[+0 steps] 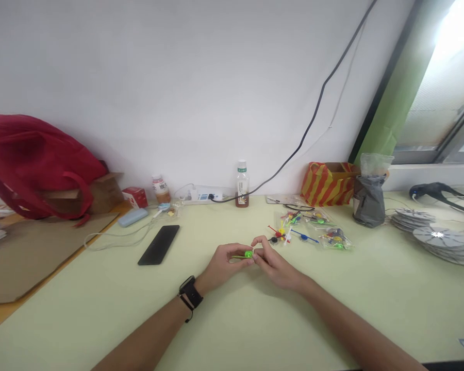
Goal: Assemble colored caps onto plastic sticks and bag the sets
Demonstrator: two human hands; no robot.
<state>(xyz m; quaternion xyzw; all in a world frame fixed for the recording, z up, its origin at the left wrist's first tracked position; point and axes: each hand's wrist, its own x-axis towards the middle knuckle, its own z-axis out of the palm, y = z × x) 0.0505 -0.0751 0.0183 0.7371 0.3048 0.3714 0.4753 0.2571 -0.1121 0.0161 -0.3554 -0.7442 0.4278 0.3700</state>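
Note:
Between my two hands, just above the middle of the table, is a small green plastic piece [248, 254] with a round hub and a thin arm pointing left. My left hand [226, 263] pinches it between thumb and fingers. Closed at its right side, my right hand [272, 264] has its fingertips at the hub; what exactly they grip is hidden. Similar loose plastic pieces [280, 234] in red, yellow, white, black and blue lie beyond my right hand. Clear plastic bags [336, 239] of more colourful pieces rest beside them.
A black phone [159, 245] lies left of my hands. Along the wall stand a drink bottle [242, 184], a power strip [209, 195] and a striped bag [327, 184]. Grey disc stacks [441, 242] are at right; a red backpack [34, 159] and cardboard [42, 257] are at left.

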